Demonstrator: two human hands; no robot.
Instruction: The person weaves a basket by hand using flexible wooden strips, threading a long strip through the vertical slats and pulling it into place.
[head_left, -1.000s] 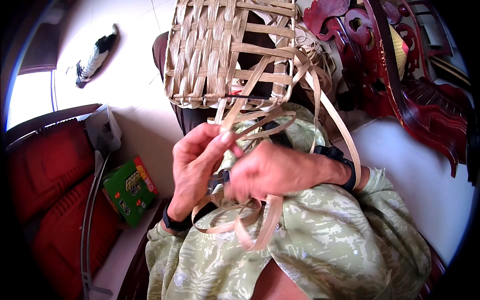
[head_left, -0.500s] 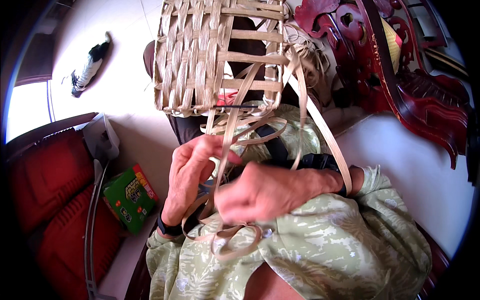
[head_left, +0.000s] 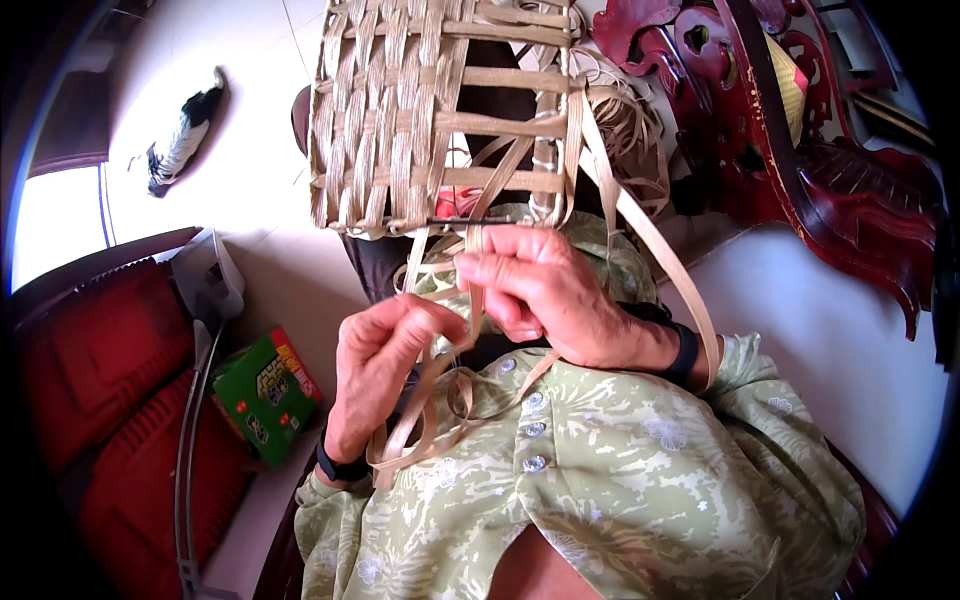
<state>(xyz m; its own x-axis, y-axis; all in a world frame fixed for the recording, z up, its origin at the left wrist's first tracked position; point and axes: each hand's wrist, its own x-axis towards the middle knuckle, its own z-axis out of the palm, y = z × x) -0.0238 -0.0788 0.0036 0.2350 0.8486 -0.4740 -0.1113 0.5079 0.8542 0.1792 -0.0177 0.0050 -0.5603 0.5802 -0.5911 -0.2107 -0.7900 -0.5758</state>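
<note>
A partly woven panel [head_left: 400, 120] of flat tan strips on a frame lies across my knees, close-woven on its left and gappy on its right. A thin dark rod [head_left: 450, 221] runs along its near edge. Just below that edge, my right hand [head_left: 540, 290] is closed, thumb and fingers pinching a flat tan strip [head_left: 477, 300] that hangs from the weave. Lower and to the left, my left hand [head_left: 385, 350] is also closed on the strip, with loose loops [head_left: 430, 420] dangling below it. Another long strip [head_left: 665, 265] curves down over my right wrist.
A bundle of loose strips [head_left: 625, 125] lies beyond the panel on the right, by a carved dark-red wooden chair [head_left: 790, 180]. To my left are a red cushioned seat [head_left: 110, 350], a green box [head_left: 262, 395] and a grey metal stand [head_left: 185, 450]. A black-and-white object [head_left: 185, 130] lies on the floor.
My right hand has moved up and away from me to the panel's near edge, and now pinches the strip there. My left hand has dropped slightly. The loops have shifted.
</note>
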